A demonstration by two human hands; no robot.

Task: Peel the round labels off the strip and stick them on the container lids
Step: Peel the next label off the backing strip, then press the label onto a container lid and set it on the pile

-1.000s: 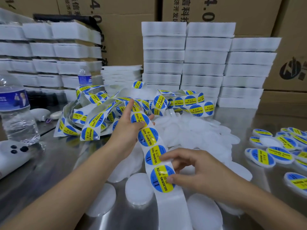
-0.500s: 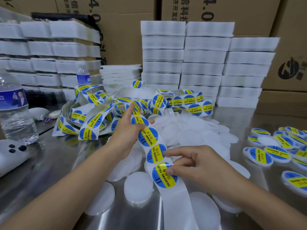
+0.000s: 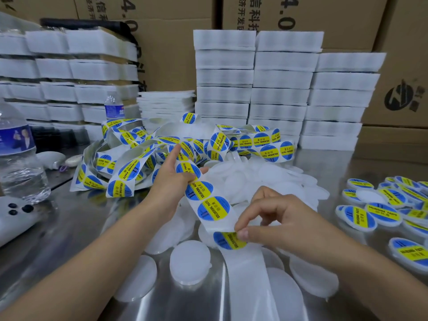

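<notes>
A long white backing strip (image 3: 209,205) carries round blue-and-yellow labels and runs from a tangled heap (image 3: 143,156) down toward me. My left hand (image 3: 171,174) grips the strip from the left, index finger pointing up. My right hand (image 3: 275,218) pinches one round label (image 3: 225,239) between thumb and fingers; that label hangs mostly free below the strip's folded edge. Plain white round lids (image 3: 190,262) lie scattered on the steel table under both hands.
Lids with labels on them (image 3: 382,216) lie in a group at the right. Stacks of white foam trays (image 3: 284,89) stand behind, cardboard boxes beyond them. A water bottle (image 3: 18,158) and a white device (image 3: 14,218) sit at the left.
My right hand has pulled the lowest label down and off the strip, which now bends back above it. My left hand has shifted slightly up the strip.
</notes>
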